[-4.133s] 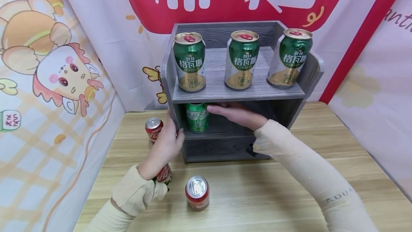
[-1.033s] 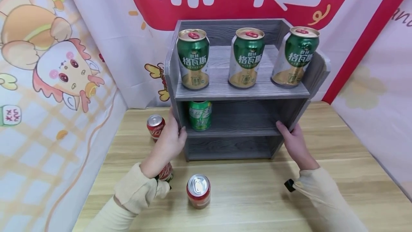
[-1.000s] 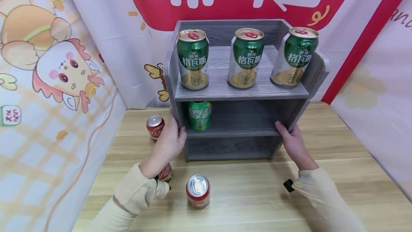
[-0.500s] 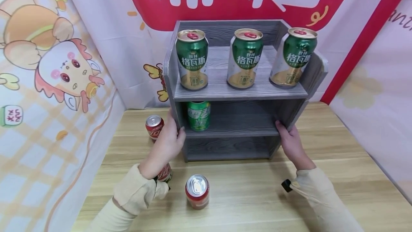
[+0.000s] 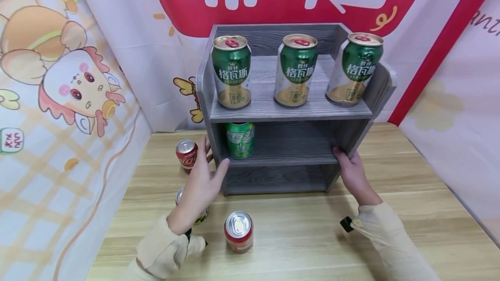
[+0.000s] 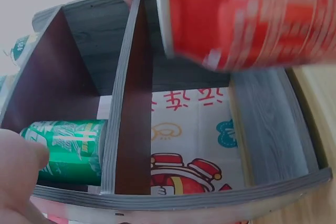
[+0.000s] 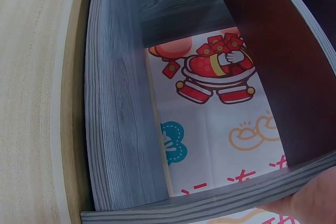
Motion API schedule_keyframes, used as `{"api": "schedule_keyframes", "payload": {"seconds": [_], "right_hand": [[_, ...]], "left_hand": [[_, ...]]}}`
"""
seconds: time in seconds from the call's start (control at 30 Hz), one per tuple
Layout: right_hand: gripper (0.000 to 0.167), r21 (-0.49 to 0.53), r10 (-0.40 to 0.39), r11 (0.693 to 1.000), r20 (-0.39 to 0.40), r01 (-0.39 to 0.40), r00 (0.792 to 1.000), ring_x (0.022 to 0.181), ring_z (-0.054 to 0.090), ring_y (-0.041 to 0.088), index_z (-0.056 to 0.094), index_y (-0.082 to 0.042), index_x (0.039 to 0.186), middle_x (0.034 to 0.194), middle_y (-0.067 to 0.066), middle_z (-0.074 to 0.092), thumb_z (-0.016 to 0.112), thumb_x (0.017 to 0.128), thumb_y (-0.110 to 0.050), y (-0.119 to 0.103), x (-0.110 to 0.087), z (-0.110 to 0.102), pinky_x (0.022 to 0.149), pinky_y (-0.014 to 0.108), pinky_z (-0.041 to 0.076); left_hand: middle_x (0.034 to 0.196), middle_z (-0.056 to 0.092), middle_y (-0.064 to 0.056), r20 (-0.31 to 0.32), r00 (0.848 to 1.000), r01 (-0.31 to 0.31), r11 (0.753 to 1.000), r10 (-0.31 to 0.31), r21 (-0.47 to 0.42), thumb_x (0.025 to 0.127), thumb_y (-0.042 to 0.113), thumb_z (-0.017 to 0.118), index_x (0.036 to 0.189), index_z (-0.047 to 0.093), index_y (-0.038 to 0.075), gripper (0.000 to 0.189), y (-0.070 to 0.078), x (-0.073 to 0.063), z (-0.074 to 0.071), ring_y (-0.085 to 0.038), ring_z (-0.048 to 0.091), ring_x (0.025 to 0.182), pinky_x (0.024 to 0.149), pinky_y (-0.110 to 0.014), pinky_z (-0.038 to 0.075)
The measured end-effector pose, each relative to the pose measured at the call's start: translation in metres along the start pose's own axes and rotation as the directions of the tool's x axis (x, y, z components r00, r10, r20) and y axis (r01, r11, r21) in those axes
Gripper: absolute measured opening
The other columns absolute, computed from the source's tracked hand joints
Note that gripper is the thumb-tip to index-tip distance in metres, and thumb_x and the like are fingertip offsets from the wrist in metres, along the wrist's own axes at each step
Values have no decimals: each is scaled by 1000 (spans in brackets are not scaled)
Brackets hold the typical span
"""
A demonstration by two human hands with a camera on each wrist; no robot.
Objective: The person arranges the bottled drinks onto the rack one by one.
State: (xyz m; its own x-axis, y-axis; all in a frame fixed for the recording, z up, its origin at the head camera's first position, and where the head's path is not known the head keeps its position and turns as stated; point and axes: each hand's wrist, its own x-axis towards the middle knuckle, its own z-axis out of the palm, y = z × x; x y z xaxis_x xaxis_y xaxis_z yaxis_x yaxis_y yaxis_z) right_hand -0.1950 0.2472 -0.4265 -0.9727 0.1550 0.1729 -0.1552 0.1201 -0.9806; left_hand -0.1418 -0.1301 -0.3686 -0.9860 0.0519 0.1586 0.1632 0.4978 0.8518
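My left hand (image 5: 201, 185) is beside the left side panel of a grey wooden shelf rack (image 5: 289, 113), its fingers extended and its thumb lifted off the front edge. My right hand (image 5: 353, 177) grips the rack's right side panel, thumb in front and fingers hidden behind. On the middle shelf, at its left end, stands a green soda can (image 5: 240, 140), which looks sideways in the left wrist view. Three green, white and gold cans, at the left (image 5: 233, 75), centre (image 5: 297, 73) and right (image 5: 356, 70), stand upright along the top shelf.
On the wooden table (image 5: 297, 237) stand a red can (image 5: 239, 232) in front of the rack and another red can (image 5: 186, 156) left of it. A third can (image 5: 202, 217) is partly hidden behind my left wrist. Printed cloths hang behind and on both sides.
My right hand has gone from beside the green can to the rack's right side panel. Just now my left hand has loosened from the left panel and come slightly back, uncovering more of the can behind it.
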Motion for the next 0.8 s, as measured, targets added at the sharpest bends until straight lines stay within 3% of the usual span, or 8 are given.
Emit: {"api": "schedule_keyframes", "payload": {"seconds": [0.2, 0.37, 0.47, 0.6, 0.8], "right_hand": [[17, -2, 9, 1000, -11, -9, 1000, 94, 56, -4, 54, -13, 114, 95, -21, 62, 50, 102, -24, 1, 1, 1, 90, 9, 40], [15, 17, 17, 1000, -23, -16, 1000, 96, 56, -4, 53, -16, 114, 97, -21, 62, 51, 101, -23, 2, 1, 1, 91, 9, 39], [15, 29, 29, 999, -24, -28, 999, 97, 55, -4, 52, -17, 114, 97, -21, 62, 52, 101, -24, 2, 1, 1, 91, 9, 39], [13, 36, 35, 999, -32, -34, 999, 97, 55, -3, 53, -18, 113, 97, -20, 61, 53, 101, -24, 3, 2, 1, 92, 9, 39], [11, 56, 42, 998, -28, -41, 999, 96, 55, -3, 54, -20, 110, 96, -20, 62, 53, 101, -24, 3, 2, 1, 91, 9, 39]], "left_hand": [[161, 26, -7, -87, 996, -13, 999, 9, -37, 98, 47, 52, 159, 8, 20, 80, -1, -18, 1, -29, 43, 140, 100, -47, 51], [157, 35, -5, -90, 993, -79, 997, 77, -10, 100, 37, 54, 156, 23, 18, 67, 0, -31, 2, -27, 47, 137, 97, -44, 53], [155, 38, -8, -143, 985, -98, 995, 99, 19, 99, 32, 57, 153, 29, 13, 63, 0, -38, 2, -28, 45, 137, 99, -44, 52], [152, 41, -7, -230, 971, -66, 998, 65, 1, 98, 29, 60, 152, 32, 14, 63, 0, -44, 1, -24, 44, 137, 101, -43, 50], [149, 43, -8, -233, 971, -67, 997, 56, -36, 97, 22, 62, 149, 38, 11, 58, -4, -55, 0, -24, 48, 135, 98, -40, 52]]}}
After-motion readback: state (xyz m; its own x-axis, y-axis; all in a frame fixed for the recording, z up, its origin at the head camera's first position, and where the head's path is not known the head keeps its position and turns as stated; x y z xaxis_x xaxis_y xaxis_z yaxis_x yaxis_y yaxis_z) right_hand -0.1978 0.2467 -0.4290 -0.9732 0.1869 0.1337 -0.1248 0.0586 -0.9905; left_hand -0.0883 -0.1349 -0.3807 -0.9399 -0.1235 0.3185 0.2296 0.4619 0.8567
